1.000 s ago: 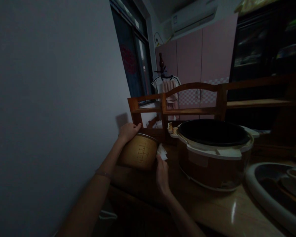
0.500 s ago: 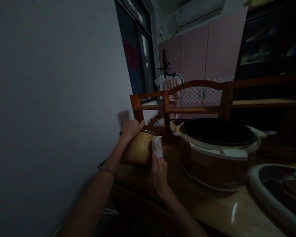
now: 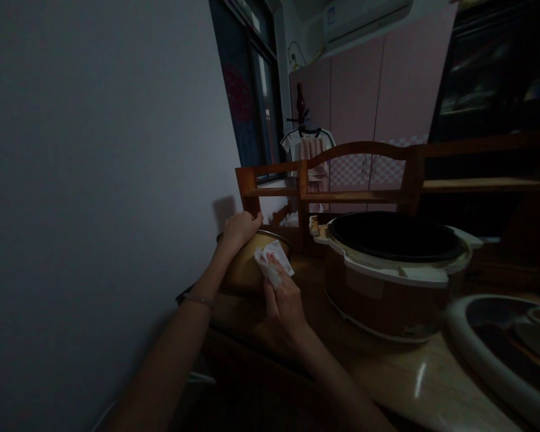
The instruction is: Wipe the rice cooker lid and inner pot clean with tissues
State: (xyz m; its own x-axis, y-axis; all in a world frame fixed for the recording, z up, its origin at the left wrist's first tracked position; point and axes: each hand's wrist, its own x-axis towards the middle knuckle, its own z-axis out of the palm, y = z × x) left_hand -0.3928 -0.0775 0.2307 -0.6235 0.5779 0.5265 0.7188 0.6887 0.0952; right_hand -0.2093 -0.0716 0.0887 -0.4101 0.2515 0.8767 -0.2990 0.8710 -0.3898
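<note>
A golden inner cooking pot (image 3: pixel 240 273) stands on the table against the wall at the left. My left hand (image 3: pixel 242 230) is closed over its rim, the fingers partly out of sight. My right hand (image 3: pixel 287 298) holds a crumpled white tissue (image 3: pixel 276 262) flat against the pot's outer side, covering the printed marks there. To the right of my right hand stands the cooker body (image 3: pixel 378 294), brown with a pale collar and a dark opening.
A round cooker lid (image 3: pixel 465 342) lies at the right on the wooden table (image 3: pixel 387 375). Behind runs a wooden shelf rail (image 3: pixel 360 198). The pale wall (image 3: pixel 117 150) is close on my left. Pink cupboards (image 3: pixel 353 114) stand farther back.
My right hand has moved a little left and up with the tissue, which now lies spread over the pot's side. My left hand stays on the rim.
</note>
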